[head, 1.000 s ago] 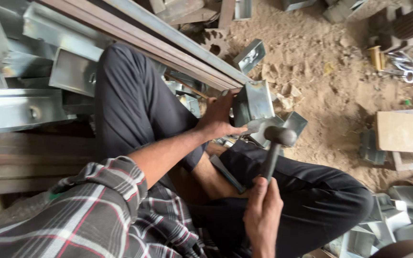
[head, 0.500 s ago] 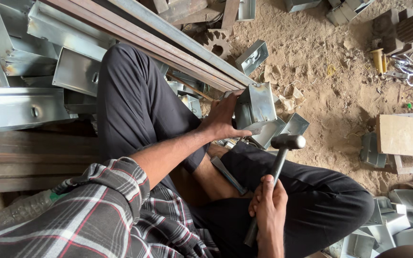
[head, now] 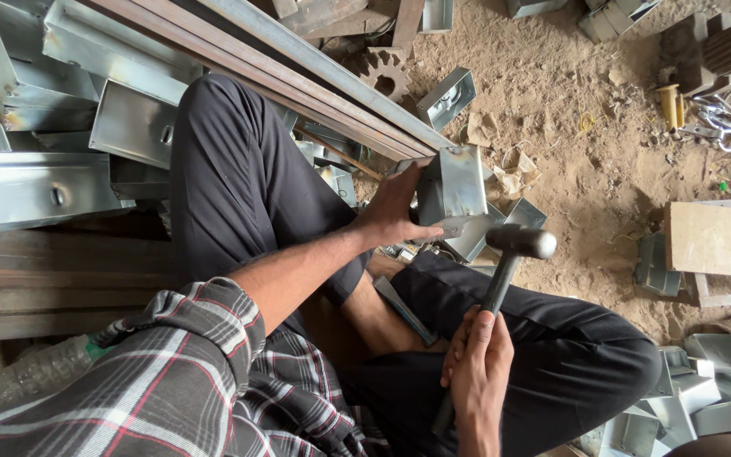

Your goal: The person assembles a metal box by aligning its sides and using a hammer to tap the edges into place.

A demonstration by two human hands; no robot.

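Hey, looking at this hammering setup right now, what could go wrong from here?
The left hand grips the folded sheet-metal box right beside where the hammer head hangs, so a glancing blow might catch the fingers. The box has thin cut edges and both hands are bare, so a slip could cut skin. The right hand holds the handle low over the crossed legs; a missed swing may land on a shin or knee.

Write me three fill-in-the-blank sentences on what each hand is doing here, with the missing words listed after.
1. The right hand grips the handle of a ____.
2. The left hand steadies a folded sheet-metal ____.
3. The hammer head hangs just ____ the metal box, not touching it.
4. A toothed ____ lies in the sand beyond the long rails.

Missing words: hammer; box; beside; gear
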